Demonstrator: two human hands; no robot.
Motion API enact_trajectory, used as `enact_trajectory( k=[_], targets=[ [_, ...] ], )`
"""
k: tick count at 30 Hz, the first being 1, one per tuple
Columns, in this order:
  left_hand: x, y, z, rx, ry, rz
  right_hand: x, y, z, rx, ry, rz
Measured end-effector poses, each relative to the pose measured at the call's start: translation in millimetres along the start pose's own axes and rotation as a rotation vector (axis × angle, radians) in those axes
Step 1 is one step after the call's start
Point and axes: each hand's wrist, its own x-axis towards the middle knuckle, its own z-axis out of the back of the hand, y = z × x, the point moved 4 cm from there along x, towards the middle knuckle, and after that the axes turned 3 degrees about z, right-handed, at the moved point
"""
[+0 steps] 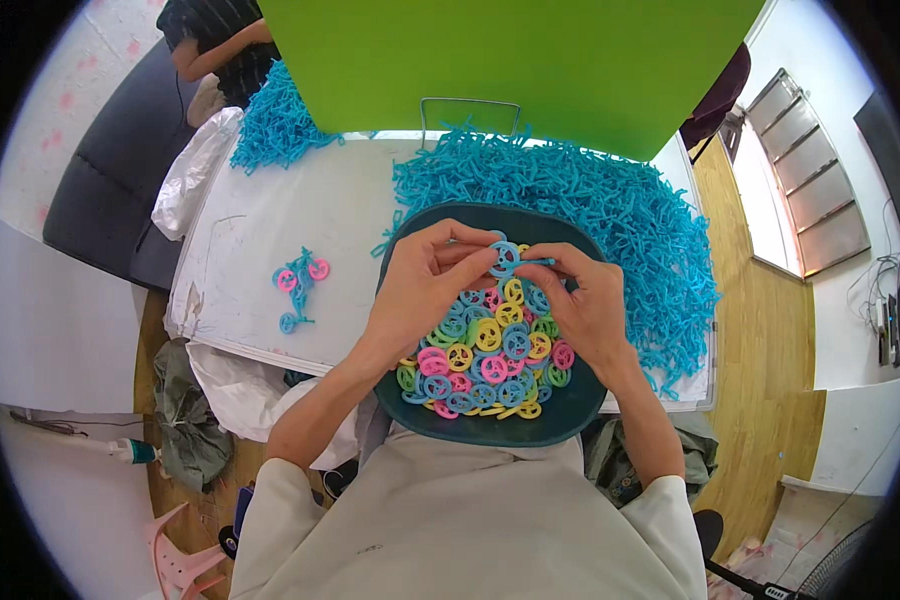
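Note:
Over a dark green tub [490, 431] on my lap, both hands meet near its far side. My left hand [432, 280] pinches a light blue spoked plastic wheel [504, 259] between thumb and fingers. In my right hand [585, 303] is a small teal plastic stick [538, 262], its end touching the wheel; whether they are joined, I cannot tell. Below my hands, the tub holds many small wheels [487, 335] in pink, yellow, blue and green. To the left, a few wheels with teal sticks [300, 282] lie together on the white table.
A big heap of teal sticks [630, 240] spreads behind and right of the tub; a smaller pile [275, 125] lies far left. A green panel [530, 70] with a wire handle stands across the table [240, 220]. Another person's arm [215, 52] shows at the far left.

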Motion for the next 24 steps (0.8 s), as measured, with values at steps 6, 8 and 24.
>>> enact_trajectory(
  k=[6, 8, 24],
  targets=[
    [0, -5, -6, 0.019, -0.002, -0.062, -2, 2, -5, 0.158, -0.043, -0.105],
    [-1, -8, -10, 0.008, -0.021, -0.076, -2, 3, -5, 0.248, -0.104, -0.128],
    [6, -1, -6, -0.043, -0.008, -0.039, 0, 1, 5, 0.137, -0.024, -0.142]
  ],
)
